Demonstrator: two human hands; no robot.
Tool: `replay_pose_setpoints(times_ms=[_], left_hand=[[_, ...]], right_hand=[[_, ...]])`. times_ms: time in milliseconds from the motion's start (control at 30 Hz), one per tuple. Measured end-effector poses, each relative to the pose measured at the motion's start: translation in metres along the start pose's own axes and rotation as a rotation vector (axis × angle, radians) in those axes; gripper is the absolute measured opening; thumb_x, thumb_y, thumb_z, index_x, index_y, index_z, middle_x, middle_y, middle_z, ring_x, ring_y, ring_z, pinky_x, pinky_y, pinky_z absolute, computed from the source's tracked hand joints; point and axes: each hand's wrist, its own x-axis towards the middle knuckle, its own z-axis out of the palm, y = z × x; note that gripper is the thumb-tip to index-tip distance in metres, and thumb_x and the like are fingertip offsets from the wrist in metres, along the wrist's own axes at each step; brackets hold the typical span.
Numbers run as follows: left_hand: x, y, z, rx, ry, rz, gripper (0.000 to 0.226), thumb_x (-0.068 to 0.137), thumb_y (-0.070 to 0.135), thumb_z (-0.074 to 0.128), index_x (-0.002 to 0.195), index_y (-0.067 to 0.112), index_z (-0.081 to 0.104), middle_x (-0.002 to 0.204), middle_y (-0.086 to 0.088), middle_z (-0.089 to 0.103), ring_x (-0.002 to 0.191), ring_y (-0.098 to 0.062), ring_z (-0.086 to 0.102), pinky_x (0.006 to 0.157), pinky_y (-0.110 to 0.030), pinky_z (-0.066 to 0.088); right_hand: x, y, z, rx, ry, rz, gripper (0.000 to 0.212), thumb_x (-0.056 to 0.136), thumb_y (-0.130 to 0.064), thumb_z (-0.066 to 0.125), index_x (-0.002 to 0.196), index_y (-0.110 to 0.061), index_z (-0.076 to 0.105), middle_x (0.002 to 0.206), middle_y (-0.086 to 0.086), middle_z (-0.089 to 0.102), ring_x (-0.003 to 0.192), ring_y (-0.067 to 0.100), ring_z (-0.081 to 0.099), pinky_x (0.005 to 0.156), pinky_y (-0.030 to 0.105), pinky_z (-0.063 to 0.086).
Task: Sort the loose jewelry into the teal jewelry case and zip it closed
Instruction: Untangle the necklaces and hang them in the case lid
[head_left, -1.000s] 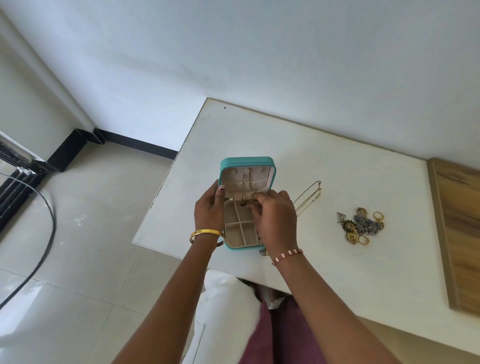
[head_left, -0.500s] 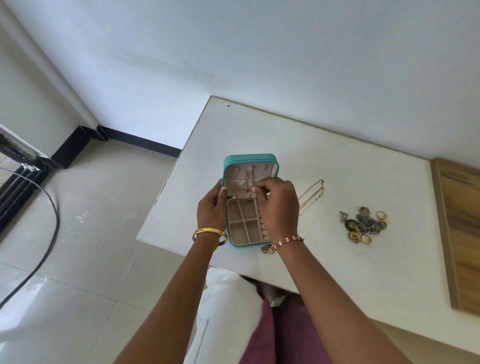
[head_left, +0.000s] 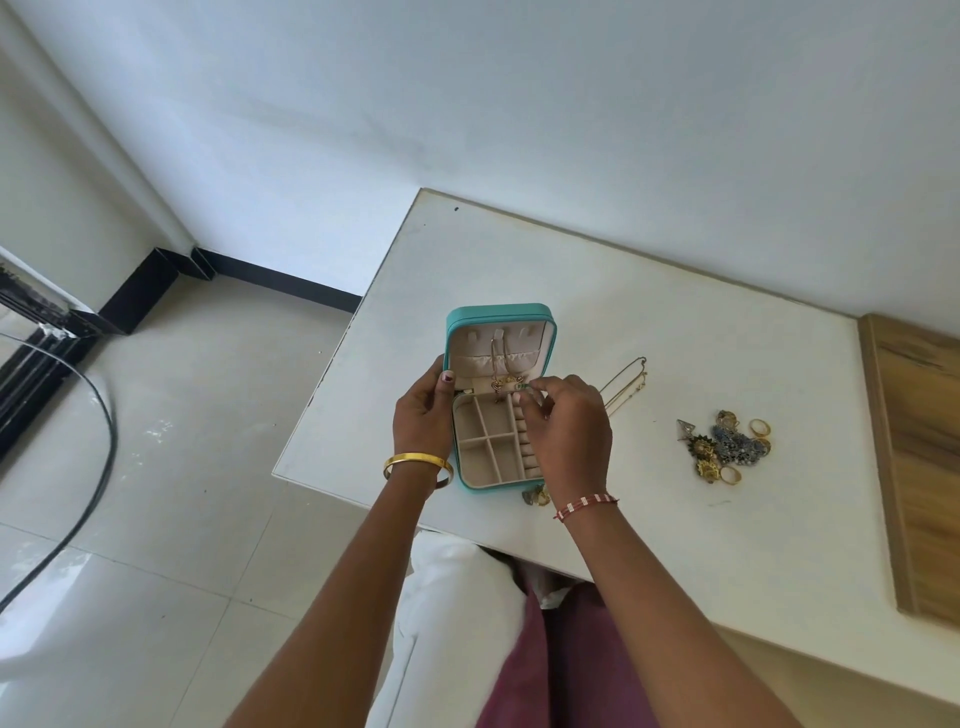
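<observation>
The teal jewelry case (head_left: 500, 313) stands open on the white table (head_left: 649, 322), lid upright, beige compartments facing me. A gold necklace (head_left: 501, 382) hangs from a hook inside the lid, its pendant near the hinge. My left hand (head_left: 423, 413) grips the case's left side at the hinge. My right hand (head_left: 569, 431) hovers over the right of the tray, fingertips pinched together next to the pendant. Loose gold chains (head_left: 626, 384) lie just right of the case. A heap of rings and earrings (head_left: 727, 447) sits farther right. A small gold piece (head_left: 537, 497) lies at the case's front edge.
A wooden board (head_left: 919, 457) lies along the table's right end. The table's left edge drops to a tiled floor (head_left: 156, 467), where a black cable (head_left: 98, 467) curves. A wall runs behind the table.
My right hand has pulled back down from the lid's hooks to the hinge area, uncovering the necklace that now hangs inside the lid. The left hand kept its hold.
</observation>
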Motion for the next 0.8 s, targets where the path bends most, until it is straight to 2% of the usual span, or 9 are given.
replay_pose_setpoints(times_ms=[100, 200, 300, 467, 633, 800], left_hand=[[0.001, -0.002, 0.000, 0.012, 0.003, 0.012, 0.035, 0.096, 0.020, 0.043, 0.127, 0.009, 0.055, 0.125, -0.008, 0.060, 0.114, -0.020, 0.056, 0.088, -0.018, 0.042], [0.001, -0.003, 0.000, 0.010, 0.001, 0.014, 0.034, 0.096, 0.020, 0.043, 0.127, 0.010, 0.054, 0.125, -0.007, 0.060, 0.113, -0.018, 0.056, 0.090, -0.020, 0.043], [0.001, -0.003, 0.000, -0.012, -0.002, 0.002, 0.034, 0.096, 0.020, 0.044, 0.127, 0.010, 0.054, 0.125, -0.007, 0.061, 0.113, -0.020, 0.057, 0.092, -0.024, 0.044], [0.003, -0.005, 0.000, -0.039, -0.015, -0.005, 0.034, 0.095, 0.016, 0.045, 0.127, 0.008, 0.053, 0.124, -0.010, 0.060, 0.114, -0.023, 0.057, 0.096, -0.027, 0.045], [0.003, -0.005, 0.000, -0.058, -0.018, -0.009, 0.034, 0.095, 0.013, 0.045, 0.127, 0.006, 0.053, 0.125, -0.012, 0.060, 0.115, -0.025, 0.057, 0.096, -0.028, 0.045], [0.003, -0.006, 0.000, -0.039, -0.012, -0.011, 0.034, 0.095, 0.015, 0.045, 0.127, 0.007, 0.053, 0.124, -0.012, 0.061, 0.113, -0.026, 0.058, 0.097, -0.029, 0.045]], right_hand=[[0.002, -0.005, 0.002, -0.126, 0.013, -0.054, 0.022, 0.073, -0.023, 0.075, 0.087, -0.007, 0.072, 0.077, 0.012, 0.065, 0.076, 0.032, 0.058, 0.061, 0.034, 0.048], [0.003, -0.008, 0.007, -0.237, 0.044, -0.112, 0.022, 0.060, -0.021, 0.084, 0.072, -0.008, 0.070, 0.064, 0.009, 0.063, 0.061, 0.031, 0.058, 0.053, 0.030, 0.047], [0.005, -0.012, 0.011, -0.274, 0.047, -0.117, 0.019, 0.059, -0.017, 0.084, 0.068, -0.008, 0.069, 0.062, 0.009, 0.063, 0.059, 0.030, 0.057, 0.053, 0.029, 0.046], [0.009, -0.020, 0.014, -0.171, 0.062, -0.028, 0.007, 0.073, -0.010, 0.072, 0.076, -0.004, 0.070, 0.071, 0.013, 0.067, 0.068, 0.033, 0.058, 0.061, 0.032, 0.045], [0.017, -0.022, 0.013, -0.162, 0.004, 0.020, 0.019, 0.086, -0.017, 0.059, 0.094, -0.003, 0.068, 0.092, 0.014, 0.068, 0.087, 0.031, 0.056, 0.074, 0.035, 0.043], [0.016, -0.019, 0.017, -0.100, -0.015, 0.040, 0.016, 0.087, -0.014, 0.057, 0.093, -0.003, 0.066, 0.092, 0.014, 0.066, 0.088, 0.030, 0.055, 0.077, 0.037, 0.043]])
